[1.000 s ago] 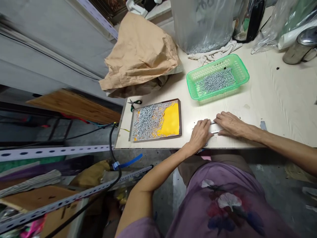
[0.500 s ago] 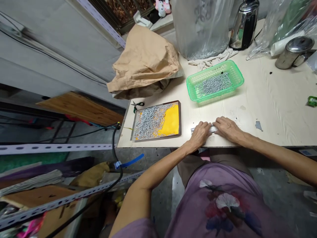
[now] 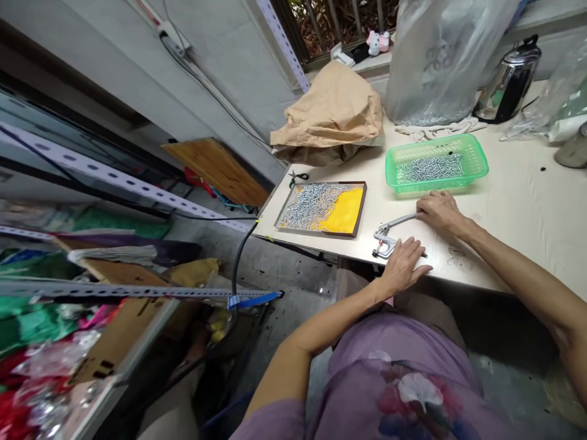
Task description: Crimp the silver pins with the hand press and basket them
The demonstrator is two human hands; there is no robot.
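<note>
A silver pair of pliers [image 3: 385, 238] with a C-shaped jaw lies at the table's front edge, its two handles spread apart. My right hand [image 3: 440, 211] has its fingers curled over the end of the upper handle. My left hand [image 3: 404, 266] lies over the lower handle with fingers stretched out and thumb apart, and a dark handle tip shows past it. A shallow tray [image 3: 361, 211] with a yellow bottom, left of the pliers, holds many small metal pins. Behind my right hand, a green plastic basket [image 3: 481, 164] holds more pins.
Small scissors [image 3: 298, 178] lie behind the tray. A crumpled brown paper bag [image 3: 334, 113], a large clear plastic bag [image 3: 440, 67] and an electric kettle [image 3: 509, 82] stand along the back. Left of the table are a dark cable [image 3: 238, 256] and perforated metal rails [image 3: 151, 287].
My right hand has moved away from my left, and the pliers' handles have opened. The left hand's fingers have straightened. The view has turned left, so the table sits further right.
</note>
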